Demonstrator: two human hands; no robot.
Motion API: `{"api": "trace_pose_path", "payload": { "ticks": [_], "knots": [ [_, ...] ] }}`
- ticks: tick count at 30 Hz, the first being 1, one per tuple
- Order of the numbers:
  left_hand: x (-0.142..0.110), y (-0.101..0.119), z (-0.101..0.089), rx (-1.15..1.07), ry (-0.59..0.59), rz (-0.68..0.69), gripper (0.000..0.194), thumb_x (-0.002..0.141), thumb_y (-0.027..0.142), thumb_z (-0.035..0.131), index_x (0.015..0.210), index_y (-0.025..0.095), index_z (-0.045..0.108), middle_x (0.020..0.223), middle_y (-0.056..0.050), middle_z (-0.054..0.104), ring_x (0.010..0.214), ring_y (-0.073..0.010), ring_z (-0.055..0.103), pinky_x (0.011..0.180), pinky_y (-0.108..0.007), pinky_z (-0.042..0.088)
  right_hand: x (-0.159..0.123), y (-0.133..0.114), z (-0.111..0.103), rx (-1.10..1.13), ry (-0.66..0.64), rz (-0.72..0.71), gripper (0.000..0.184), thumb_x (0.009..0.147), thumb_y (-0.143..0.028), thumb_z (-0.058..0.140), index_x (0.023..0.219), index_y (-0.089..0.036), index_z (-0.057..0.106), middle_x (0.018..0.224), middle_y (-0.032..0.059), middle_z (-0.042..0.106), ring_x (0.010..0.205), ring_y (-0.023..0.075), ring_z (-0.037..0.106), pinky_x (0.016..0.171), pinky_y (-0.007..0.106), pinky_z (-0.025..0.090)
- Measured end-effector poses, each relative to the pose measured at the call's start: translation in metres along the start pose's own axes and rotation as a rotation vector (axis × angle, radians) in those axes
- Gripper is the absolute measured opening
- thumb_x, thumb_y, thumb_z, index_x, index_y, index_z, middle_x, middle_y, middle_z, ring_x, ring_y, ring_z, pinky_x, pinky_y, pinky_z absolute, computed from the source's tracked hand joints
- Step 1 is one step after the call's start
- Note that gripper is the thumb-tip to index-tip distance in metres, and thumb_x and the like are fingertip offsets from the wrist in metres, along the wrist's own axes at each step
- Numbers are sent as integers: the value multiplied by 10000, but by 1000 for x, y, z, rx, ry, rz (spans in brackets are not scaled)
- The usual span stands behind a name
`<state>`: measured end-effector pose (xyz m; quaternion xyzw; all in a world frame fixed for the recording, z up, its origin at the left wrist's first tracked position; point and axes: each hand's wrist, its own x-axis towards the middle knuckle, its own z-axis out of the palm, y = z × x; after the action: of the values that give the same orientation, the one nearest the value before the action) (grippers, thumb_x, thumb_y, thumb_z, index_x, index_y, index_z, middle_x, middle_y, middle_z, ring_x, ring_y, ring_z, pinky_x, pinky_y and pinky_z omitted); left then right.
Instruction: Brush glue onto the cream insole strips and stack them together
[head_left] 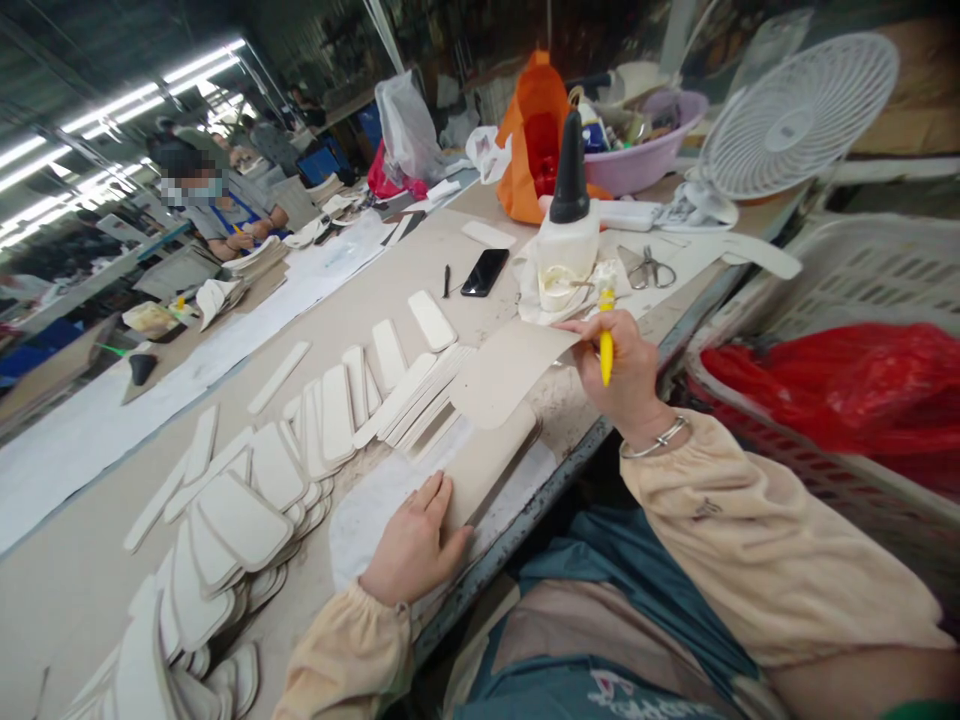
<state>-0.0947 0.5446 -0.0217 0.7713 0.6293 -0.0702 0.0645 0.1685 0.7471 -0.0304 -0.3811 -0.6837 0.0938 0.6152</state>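
Biggest thing here is the worktable (360, 300), with a white sheet (364, 505) at its near edge. On that sheet lies the lower panel (491, 460), running from near left to far right. The raised panel (510, 375) sits above its far end, tilted; can't tell if they touch. Both look like thin card or fibreboard, so I'd guess super light, stiff but a bit springy, matte enough not to slide around. Corners would probably crease first. I'd pinch it by an edge, with support at the other end if it flops.

Just left of it there's a stack of strips (431, 400). Left hand (412, 540) rests flat, fingers pressed on the lower panel's near-left end, not gripping. Right hand (619, 365) pinches the raised panel's right edge and also has the yellow-handled brush (606, 350) tucked in its grip, bristles pointing far.
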Motion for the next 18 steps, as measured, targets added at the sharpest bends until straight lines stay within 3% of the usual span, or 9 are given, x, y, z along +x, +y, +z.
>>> {"api": "trace_pose_path", "payload": {
  "ticks": [6,10,18],
  "knots": [
    [5,-12,-13,-34,-4,102,479,963,373,344,1322,84,475,1353,-183,518,1230,-230,526,1042,-359,449,1,-1,-1,-10,1,-16,205,819,-87,537,913,-255,467,917,18,660,900,195,700,637,272,542],
    [8,-17,-13,-54,36,125,428,971,325,332,1286,100,513,1308,-161,565,1210,-217,544,1030,-348,458,0,0,-2,-1,6,-4,210,815,-82,536,915,-252,465,925,13,668,912,187,700,654,266,544],
    [16,-44,-2,-244,207,-105,321,925,361,408,1009,184,662,959,-88,720,848,-211,676,787,-328,527,1,-1,-1,16,18,-2,186,820,-102,533,924,-249,485,930,22,683,909,187,699,664,279,547]
  ]
}}
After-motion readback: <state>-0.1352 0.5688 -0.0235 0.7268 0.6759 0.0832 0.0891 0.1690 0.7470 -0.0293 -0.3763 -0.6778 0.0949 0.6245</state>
